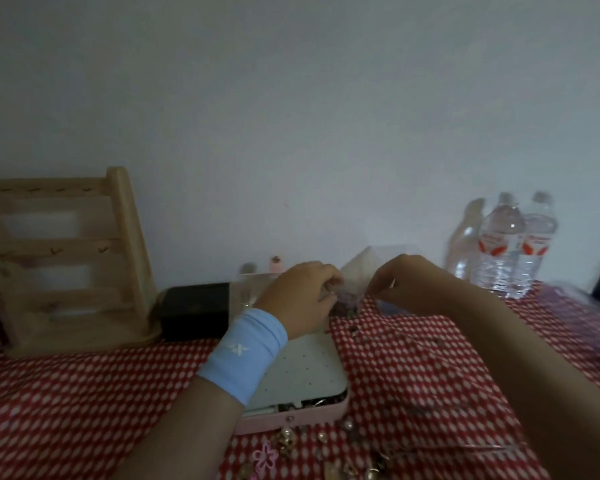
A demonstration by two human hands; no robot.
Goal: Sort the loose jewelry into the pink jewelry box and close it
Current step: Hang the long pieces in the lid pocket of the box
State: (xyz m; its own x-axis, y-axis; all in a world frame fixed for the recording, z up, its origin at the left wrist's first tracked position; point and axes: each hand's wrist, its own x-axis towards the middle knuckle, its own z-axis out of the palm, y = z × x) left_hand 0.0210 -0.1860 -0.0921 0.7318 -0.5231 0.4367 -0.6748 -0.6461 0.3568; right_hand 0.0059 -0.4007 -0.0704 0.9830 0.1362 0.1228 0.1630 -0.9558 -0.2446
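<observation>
The pink jewelry box [291, 422] lies open on the red checked tablecloth, its white perforated panel [305, 368] facing up. My left hand [300, 294], with a light blue wristband, reaches past the box and pinches a small blurred piece of jewelry [347, 303]. My right hand [406, 278] meets it from the right, its fingertips pinching the same small piece. Loose jewelry [312, 448], with pearls, gold beads and a pink flower charm, lies in front of the box. What the fingers hold is too blurred to name.
A wooden jewelry stand [66, 261] rises at the left, a black box [196, 310] beside it. Clear plastic containers [378, 261] sit behind my hands. Three water bottles [503, 247] stand at the right by the wall. A thin chain [465, 445] lies on the cloth.
</observation>
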